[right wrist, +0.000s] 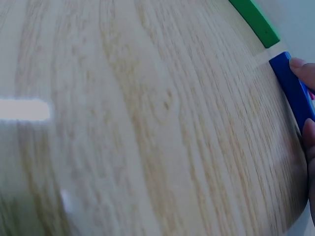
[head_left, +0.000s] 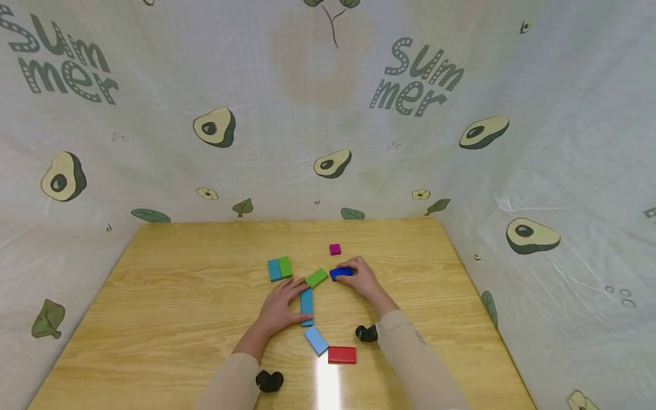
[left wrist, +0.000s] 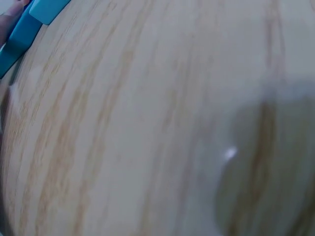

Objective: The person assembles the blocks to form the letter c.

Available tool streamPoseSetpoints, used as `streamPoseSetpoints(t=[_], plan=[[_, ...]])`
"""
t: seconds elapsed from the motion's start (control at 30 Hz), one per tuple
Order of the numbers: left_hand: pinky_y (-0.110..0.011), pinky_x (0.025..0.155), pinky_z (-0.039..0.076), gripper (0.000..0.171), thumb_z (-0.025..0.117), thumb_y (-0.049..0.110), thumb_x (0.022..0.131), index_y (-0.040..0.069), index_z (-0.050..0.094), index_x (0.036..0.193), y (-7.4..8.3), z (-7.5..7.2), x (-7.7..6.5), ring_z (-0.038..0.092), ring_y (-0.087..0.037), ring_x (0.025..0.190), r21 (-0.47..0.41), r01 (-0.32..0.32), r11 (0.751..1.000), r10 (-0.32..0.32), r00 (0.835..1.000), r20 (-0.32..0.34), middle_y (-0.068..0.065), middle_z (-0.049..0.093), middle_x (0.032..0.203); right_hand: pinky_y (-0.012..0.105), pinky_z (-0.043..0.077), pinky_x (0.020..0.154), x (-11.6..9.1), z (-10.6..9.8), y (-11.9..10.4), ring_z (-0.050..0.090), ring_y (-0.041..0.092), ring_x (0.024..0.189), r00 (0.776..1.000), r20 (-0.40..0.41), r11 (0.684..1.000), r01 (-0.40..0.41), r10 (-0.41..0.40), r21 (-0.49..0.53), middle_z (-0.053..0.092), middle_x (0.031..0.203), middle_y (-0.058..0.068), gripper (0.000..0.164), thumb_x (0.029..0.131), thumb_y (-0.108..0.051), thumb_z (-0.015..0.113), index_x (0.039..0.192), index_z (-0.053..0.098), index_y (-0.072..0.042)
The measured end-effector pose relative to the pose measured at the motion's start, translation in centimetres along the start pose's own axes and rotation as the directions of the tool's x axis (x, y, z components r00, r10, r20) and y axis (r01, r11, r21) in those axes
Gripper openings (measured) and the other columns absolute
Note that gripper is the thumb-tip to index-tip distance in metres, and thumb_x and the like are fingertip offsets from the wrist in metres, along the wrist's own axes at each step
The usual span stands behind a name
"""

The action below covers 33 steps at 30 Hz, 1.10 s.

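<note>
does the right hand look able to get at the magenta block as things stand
Likely yes: the magenta block lies just beyond the right hand, with nothing seen standing between them, though it would probably have to let go of the dark blue block first.

Two hands point(head_left: 279, 307); eight blocks point(head_left: 341, 355), as far as visible.

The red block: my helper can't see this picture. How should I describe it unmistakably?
On the wooden table, look to the near side. Just right of the light blue block lies the flat, oblong red block, the only red one there.
</note>
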<state>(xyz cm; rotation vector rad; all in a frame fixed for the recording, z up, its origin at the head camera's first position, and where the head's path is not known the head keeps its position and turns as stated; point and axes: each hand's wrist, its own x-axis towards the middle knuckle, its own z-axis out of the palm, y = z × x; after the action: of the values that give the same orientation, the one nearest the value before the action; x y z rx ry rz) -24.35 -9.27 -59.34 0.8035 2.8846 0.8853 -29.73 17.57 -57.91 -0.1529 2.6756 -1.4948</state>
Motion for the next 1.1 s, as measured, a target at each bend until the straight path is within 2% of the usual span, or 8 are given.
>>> streamPoseSetpoints(t=[0.27, 0.6, 1.1], plan=[[-0.056, 0.111, 0.026, 0.08, 0.076, 0.058, 0.076, 0.021, 0.053, 0.143, 0.2, -0.27, 0.09, 0.026, -0.031, 0.143, -0.001, 0.003, 1.0, -0.003, 1.0, 0.0, -0.001, 0.04, 0.152, 0.032, 0.043, 0.079, 0.1, -0.27, 0.41, 0.051, 0.025, 0.095, 0.999, -0.024, 0.998, 0.034, -0.033, 0.046, 0.054, 0.109, 0.008, 0.026, 0.087, -0.007, 0.074, 0.112, 0.073, -0.007], [-0.055, 0.111, 0.026, 0.08, 0.075, 0.059, 0.076, 0.022, 0.052, 0.143, 0.2, -0.31, 0.03, 0.026, -0.03, 0.143, -0.007, 0.014, 1.0, -0.014, 1.0, 0.007, 0.0, 0.04, 0.152, 0.03, 0.046, 0.079, 0.08, -0.14, 0.54, 0.052, 0.022, 0.094, 0.999, -0.044, 0.998, 0.013, -0.01, 0.06, 0.055, 0.109, 0.007, 0.027, 0.086, -0.011, 0.076, 0.113, 0.072, -0.007], [-0.056, 0.111, 0.026, 0.08, 0.076, 0.059, 0.075, 0.023, 0.053, 0.142, -0.04, 0.03, 0.02, 0.026, -0.029, 0.143, -0.022, 0.025, 0.999, -0.025, 1.0, 0.005, 0.001, 0.04, 0.152, 0.032, 0.048, 0.079, 0.36, 0.66, 0.51, 0.055, 0.022, 0.091, 0.996, -0.093, 1.0, 0.006, -0.004, 0.019, 0.056, 0.106, 0.007, 0.026, 0.086, -0.013, 0.076, 0.112, 0.073, -0.008]])
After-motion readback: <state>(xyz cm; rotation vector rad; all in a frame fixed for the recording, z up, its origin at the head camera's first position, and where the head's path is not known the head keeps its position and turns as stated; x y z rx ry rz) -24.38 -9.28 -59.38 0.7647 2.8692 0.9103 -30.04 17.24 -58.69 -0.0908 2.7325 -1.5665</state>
